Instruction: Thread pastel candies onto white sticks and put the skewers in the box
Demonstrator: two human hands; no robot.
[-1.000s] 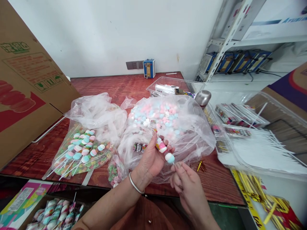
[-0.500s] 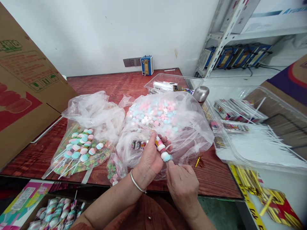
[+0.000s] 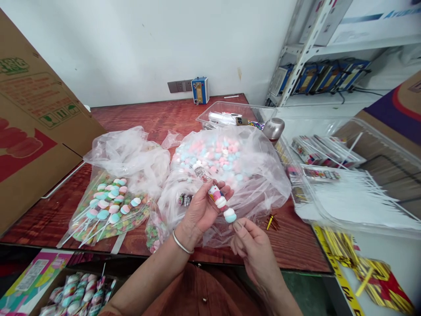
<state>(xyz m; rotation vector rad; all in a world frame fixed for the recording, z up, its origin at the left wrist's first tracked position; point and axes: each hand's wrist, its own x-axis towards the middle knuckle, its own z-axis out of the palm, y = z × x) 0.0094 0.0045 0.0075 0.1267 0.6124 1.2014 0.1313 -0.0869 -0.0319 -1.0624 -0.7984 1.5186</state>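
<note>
In front of me, my left hand (image 3: 208, 202) is closed around a printed clear plastic wrapper (image 3: 214, 191), its upper end sticking out past the fingers. A marshmallow lollipop (image 3: 230, 215) lies partly in this wrapper; pink, white and blue pieces show at the lower end. Just below the blue piece, my right hand (image 3: 249, 239) pinches with thumb and forefinger; the stick there is mostly hidden. Under both hands spreads a large clear bag of pastel marshmallows (image 3: 210, 153). Another printed wrapper (image 3: 184, 199) lies on that bag, left of my left hand.
Several marshmallow lollipops (image 3: 113, 199) rest on a candy bag at left. A cardboard box (image 3: 42, 96) stands beyond. On the right, a clear bin (image 3: 315, 215) holds white sticks and wrappers. Gold twist ties (image 3: 272, 222) lie near the edge. Wrapped candies (image 3: 77, 292) fill a box below.
My right hand has moved slightly right and its pinch shows more clearly. The lowest marshmallows now sit farther from my left palm, and more of the wrapper's upper end shows.
</note>
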